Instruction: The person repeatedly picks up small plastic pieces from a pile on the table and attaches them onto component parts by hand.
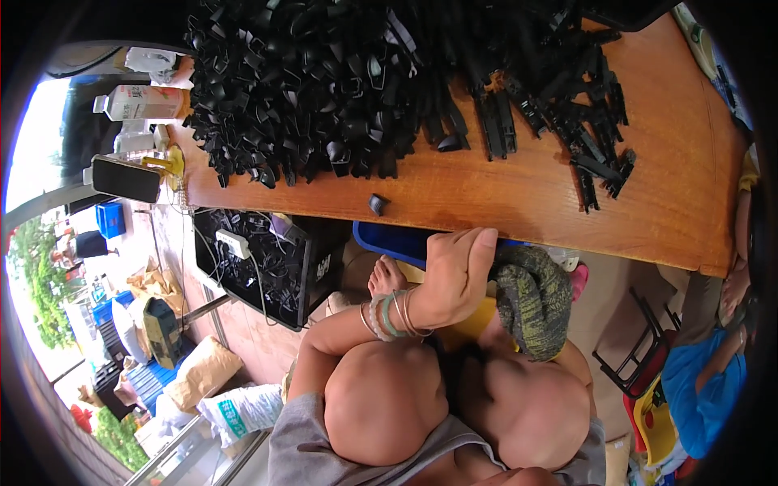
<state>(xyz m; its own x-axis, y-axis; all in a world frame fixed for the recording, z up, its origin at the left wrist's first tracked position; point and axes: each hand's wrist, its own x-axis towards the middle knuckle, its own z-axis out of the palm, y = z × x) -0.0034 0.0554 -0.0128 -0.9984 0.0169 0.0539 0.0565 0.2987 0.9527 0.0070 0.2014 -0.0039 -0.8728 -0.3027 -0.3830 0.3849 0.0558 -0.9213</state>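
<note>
My bare left hand [458,277], with several bracelets at the wrist, is at the table's front edge. Its fingers are bent and pressed together; whatever they hold, if anything, is hidden. Close on its right, my right hand [532,304] wears a dark grey and yellow-green knitted glove and is curled, its fingertips out of sight. A small black plastic piece [377,204] lies alone near the table edge, left of my hands. Beyond it, a big heap of similar curved black pieces [316,97] covers the table. Long narrow black plastic strips [596,146] lie loosely at the right.
The wooden table [656,186] spans the far side. Below its edge are a blue bin [389,241] and a black crate [300,279] of black parts, a power strip [232,243] on top. A phone [126,179] and bottle [142,103] stand left. Another person [705,389] sits right.
</note>
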